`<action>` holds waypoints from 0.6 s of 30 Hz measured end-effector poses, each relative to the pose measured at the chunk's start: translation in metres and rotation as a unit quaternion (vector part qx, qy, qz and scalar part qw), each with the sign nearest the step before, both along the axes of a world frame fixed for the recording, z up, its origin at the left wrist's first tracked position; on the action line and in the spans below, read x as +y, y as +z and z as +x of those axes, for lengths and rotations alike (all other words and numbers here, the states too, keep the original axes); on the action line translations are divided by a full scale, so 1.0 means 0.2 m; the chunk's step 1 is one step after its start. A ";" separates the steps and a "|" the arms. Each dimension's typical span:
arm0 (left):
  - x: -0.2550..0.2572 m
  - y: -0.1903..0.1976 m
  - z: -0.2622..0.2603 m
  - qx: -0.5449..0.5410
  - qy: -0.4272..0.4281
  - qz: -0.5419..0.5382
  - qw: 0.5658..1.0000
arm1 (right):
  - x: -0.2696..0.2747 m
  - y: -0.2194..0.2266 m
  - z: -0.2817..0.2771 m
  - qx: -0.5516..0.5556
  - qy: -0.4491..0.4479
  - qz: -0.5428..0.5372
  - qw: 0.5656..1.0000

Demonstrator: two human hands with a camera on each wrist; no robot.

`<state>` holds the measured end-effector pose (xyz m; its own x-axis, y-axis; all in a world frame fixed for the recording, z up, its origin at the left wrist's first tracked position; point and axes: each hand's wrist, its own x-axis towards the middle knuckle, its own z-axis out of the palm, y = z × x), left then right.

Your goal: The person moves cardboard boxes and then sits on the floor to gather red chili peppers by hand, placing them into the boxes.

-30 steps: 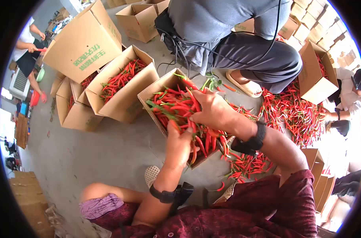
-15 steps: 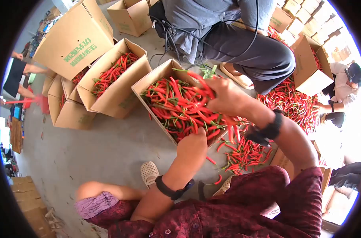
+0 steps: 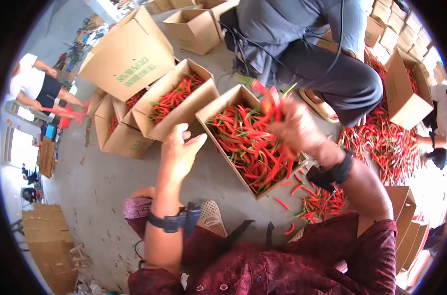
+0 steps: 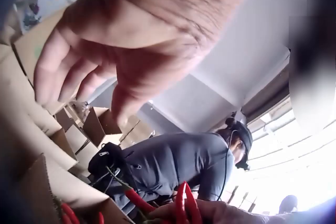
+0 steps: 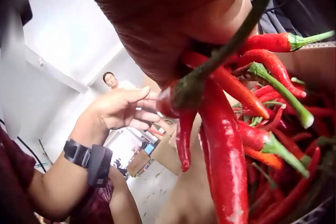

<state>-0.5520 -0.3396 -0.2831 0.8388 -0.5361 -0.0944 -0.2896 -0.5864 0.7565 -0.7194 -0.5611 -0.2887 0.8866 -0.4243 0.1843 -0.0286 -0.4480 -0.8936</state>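
An open cardboard box (image 3: 227,160) full of red chili peppers (image 3: 245,142) stands in front of the person in the head view. Over its right part, the right hand (image 3: 297,125) grips several red peppers; in the right wrist view these peppers (image 5: 223,150) hang from under the palm, green stems sticking out. Left of the box, the left hand (image 3: 177,152) is raised and holds nothing, thumb and fingers apart. The left wrist view shows the same left hand (image 4: 131,40) with its fingers loosely bent, above cardboard and some peppers.
More boxes (image 3: 177,105) with peppers stand at the upper left. A pepper heap (image 3: 381,147) and a smaller pile (image 3: 324,201) lie on the floor at right. A seated person (image 3: 302,49) is just beyond the box; others are at both sides.
The left hand has lifted off the peppers at the box's near edge and moved left. The right hand still holds peppers, now raised over the box. The head view has shifted.
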 end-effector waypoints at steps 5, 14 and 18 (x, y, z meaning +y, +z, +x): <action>0.13 0.24 0.20 0.208 -0.086 0.109 0.968 | -0.29 0.11 -0.44 0.071 -0.112 -0.102 0.986; 0.14 0.15 0.47 0.291 -0.148 0.104 0.939 | -0.36 -0.55 -0.90 0.360 -0.073 -0.265 0.892; 0.10 -0.31 0.54 0.449 -0.154 0.074 0.877 | -0.35 -0.38 -0.60 0.267 -0.062 -0.123 0.954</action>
<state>-0.4432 -0.3203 -0.3455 0.2076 -0.6506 -0.7305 0.2222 -0.6959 0.6829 -0.8388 -0.6311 -0.3651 0.8277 -0.5345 -0.1707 -0.5163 -0.6062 -0.6049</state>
